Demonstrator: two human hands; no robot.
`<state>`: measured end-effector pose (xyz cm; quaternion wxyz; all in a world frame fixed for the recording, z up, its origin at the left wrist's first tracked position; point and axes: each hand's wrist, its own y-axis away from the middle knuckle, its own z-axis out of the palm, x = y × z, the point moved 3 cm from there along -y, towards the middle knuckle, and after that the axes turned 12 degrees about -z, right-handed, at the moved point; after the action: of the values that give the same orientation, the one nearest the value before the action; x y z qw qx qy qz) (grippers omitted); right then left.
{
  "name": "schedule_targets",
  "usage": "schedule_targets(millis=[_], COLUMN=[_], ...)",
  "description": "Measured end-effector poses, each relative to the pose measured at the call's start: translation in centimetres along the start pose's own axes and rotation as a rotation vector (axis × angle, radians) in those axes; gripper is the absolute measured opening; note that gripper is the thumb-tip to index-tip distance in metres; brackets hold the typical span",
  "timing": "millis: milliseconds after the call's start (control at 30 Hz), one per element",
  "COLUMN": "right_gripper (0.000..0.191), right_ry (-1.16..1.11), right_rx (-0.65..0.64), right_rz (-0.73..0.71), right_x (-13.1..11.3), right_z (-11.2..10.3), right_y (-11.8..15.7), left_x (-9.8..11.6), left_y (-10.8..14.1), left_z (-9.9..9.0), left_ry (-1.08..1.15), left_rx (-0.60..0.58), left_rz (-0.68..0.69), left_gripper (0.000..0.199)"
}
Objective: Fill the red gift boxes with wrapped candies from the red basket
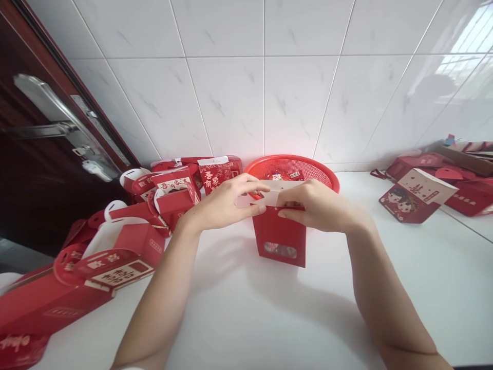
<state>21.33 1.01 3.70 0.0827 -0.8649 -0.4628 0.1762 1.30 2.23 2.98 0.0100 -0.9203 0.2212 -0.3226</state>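
Observation:
A red paper gift box (280, 230) stands upright on the white table in front of me, with a clear window low on its near side. Its top is open and the pale inner flaps show. At the upper left edge, my left hand (229, 203) pinches the box with the thumb in front and fingers over the opening. My right hand (314, 205) grips the upper right edge, thumb on the red front and curled fingers inside the rim. Just behind the box is a red plastic basket (331, 180) holding small red wrapped packets (287, 176).
Several red gift boxes (123, 252) crowd the table's left side and back. Right of me lie a box with a cartoon print (418, 195) and a pile of flattened red boxes (473, 195). Behind is a tiled wall (227, 103); a dark door (23, 169) is at left.

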Motion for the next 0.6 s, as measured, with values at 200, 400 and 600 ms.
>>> schedule_targets(millis=[200, 400, 600], right_gripper=[0.024, 0.015, 0.012], right_ry=[-0.106, -0.173, -0.233], right_rx=[0.013, -0.02, 0.052], right_rz=[-0.01, 0.026, 0.059], right_x=[0.8, 2.4, 3.2], right_z=[0.7, 1.3, 1.1], right_y=[-0.5, -1.1, -1.0], left_x=[-1.0, -1.9, -2.4], left_y=[-0.8, -1.7, -2.7], left_z=[0.7, 1.7, 2.9], left_ry=[-0.027, 0.026, 0.048], left_rx=[-0.064, -0.145, -0.149], left_rz=[-0.025, -0.024, -0.001], left_gripper=[0.039, 0.038, 0.03])
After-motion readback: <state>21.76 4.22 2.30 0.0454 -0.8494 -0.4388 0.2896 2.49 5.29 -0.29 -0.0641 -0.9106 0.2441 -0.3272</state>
